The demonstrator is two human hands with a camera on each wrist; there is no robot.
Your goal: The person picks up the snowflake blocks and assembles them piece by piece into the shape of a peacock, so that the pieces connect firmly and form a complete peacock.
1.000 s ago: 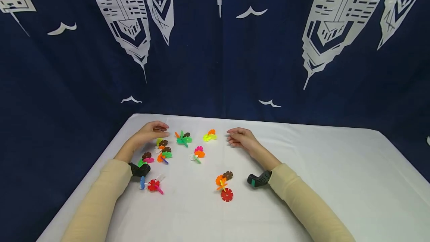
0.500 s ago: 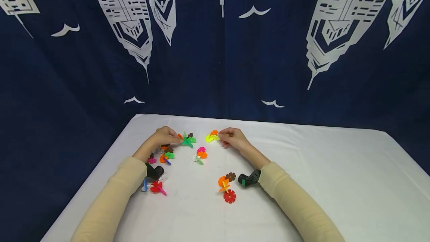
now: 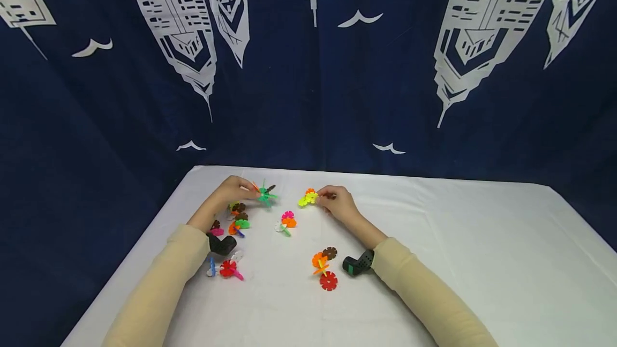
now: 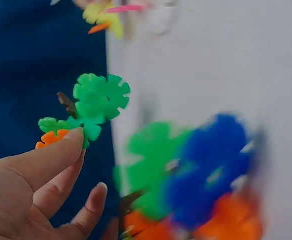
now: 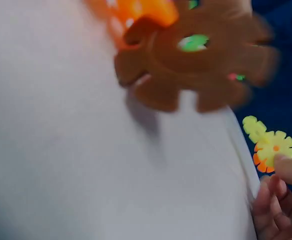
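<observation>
Left hand (image 3: 233,190), right hand (image 3: 341,204) (both pinching)

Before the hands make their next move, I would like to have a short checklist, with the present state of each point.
1. Left hand pinches the mostly green cluster: ok.
2. Right hand pinches the yellow-and-orange cluster: ok.
3. These two clusters apart from each other: ok.
4. Pink-and-brown cluster fully visible in head view: not ok, partly hidden.
5. Held clusters firmly joined: cannot tell.
</observation>
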